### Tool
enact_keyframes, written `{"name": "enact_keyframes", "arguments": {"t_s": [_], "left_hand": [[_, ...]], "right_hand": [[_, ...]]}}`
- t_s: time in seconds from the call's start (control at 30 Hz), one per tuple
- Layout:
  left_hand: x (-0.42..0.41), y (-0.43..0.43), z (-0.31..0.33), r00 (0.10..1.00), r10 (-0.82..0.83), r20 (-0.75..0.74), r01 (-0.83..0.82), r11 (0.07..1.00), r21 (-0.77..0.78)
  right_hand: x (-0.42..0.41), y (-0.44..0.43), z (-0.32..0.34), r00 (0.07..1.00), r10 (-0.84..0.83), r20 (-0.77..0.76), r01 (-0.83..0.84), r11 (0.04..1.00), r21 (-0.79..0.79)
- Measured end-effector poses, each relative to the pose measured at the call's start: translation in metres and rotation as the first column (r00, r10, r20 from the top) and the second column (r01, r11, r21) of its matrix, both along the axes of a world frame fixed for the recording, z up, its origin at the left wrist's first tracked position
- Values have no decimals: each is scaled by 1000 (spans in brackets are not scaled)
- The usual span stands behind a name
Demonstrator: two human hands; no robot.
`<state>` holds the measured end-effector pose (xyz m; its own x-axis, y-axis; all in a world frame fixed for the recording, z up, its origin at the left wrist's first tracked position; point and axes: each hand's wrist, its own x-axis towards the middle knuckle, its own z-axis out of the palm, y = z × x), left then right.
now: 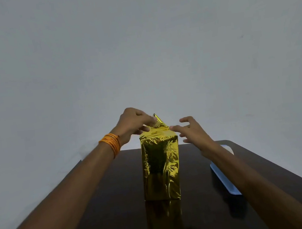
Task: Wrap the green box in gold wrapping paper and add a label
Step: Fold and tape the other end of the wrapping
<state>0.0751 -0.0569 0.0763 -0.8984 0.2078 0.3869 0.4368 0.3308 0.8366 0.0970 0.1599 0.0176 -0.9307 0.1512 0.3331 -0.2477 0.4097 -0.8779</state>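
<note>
A tall box covered in shiny gold wrapping paper (161, 167) stands upright in the middle of the dark table (108, 206). None of the green box shows through the paper. At its top a triangular gold flap (159, 122) sticks up. My left hand (135, 123), with orange threads round the wrist, pinches that flap between thumb and fingers. My right hand (190, 131) is at the top right corner with its fingers spread, and its index fingertip touches the top edge of the paper.
A flat light blue tray (224, 176) lies on the table to the right of the box, partly under my right forearm. A plain grey wall stands behind the table's far edge.
</note>
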Motion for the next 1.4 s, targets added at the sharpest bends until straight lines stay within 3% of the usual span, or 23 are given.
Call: {"name": "enact_keyframes", "arguments": {"t_s": [0.13,0.27,0.5,0.8,0.9,1.07,1.23,1.4], "left_hand": [[-12,-10,-1,996,12,84,-13,1000,9],[-21,-12,-7,995,22,99,-19,999,-33],[-30,-10,-16,995,84,49,-81,995,-57],[-38,-11,-22,988,120,94,-116,992,-45],[-37,-14,-22,983,115,142,-117,993,8],[-41,-17,-31,918,-51,392,-55,966,253],[-49,-11,-45,910,-47,412,-135,906,402],[-50,-7,-55,904,-104,415,-54,935,352]], "right_hand": [[-24,-14,-3,989,110,100,-96,987,-132],[-27,-15,-11,987,135,90,-109,962,-250],[-24,-14,-10,987,139,85,-116,965,-234],[-28,-12,-13,982,170,88,-144,959,-244],[-28,-9,-13,981,174,91,-149,961,-233],[-29,-11,-12,978,192,81,-166,953,-254],[-25,-15,-12,980,191,52,-172,953,-250],[-29,-12,-16,982,185,43,-166,946,-277]]}}
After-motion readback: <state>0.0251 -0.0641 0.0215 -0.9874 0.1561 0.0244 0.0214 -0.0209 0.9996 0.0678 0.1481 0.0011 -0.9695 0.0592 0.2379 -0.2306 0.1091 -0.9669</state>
